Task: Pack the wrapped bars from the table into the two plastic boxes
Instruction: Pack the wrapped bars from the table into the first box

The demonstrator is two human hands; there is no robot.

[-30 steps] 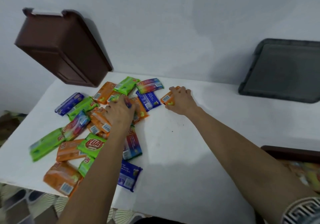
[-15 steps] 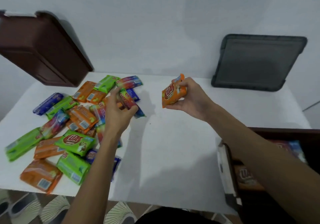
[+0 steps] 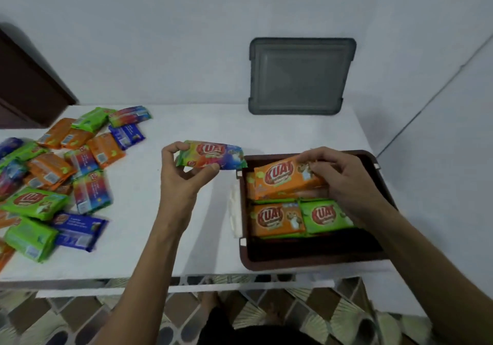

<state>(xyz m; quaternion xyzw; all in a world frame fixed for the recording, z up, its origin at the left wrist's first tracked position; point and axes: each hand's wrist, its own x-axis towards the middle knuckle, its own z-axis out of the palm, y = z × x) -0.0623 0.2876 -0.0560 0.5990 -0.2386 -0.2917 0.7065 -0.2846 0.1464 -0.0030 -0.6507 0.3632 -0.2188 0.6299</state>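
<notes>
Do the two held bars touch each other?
Apart. The head view shows dark box rim between the multicoloured bar, in the left hand, and the orange bar, in the right hand.

Most likely a plain room in a home. Told by bare pale walls (image 3: 186,37) meeting in a corner, a simple white table (image 3: 186,123) pushed against them, and patterned brown-and-cream floor tiles (image 3: 333,315) under its front edge. Stocked with household goods: a brown plastic box (image 3: 314,264) on the table, a second brown box (image 3: 29,85) at the far left, a grey lid (image 3: 301,77) propped against the wall, and wrapped bars (image 3: 50,171) in a loose heap.
</notes>
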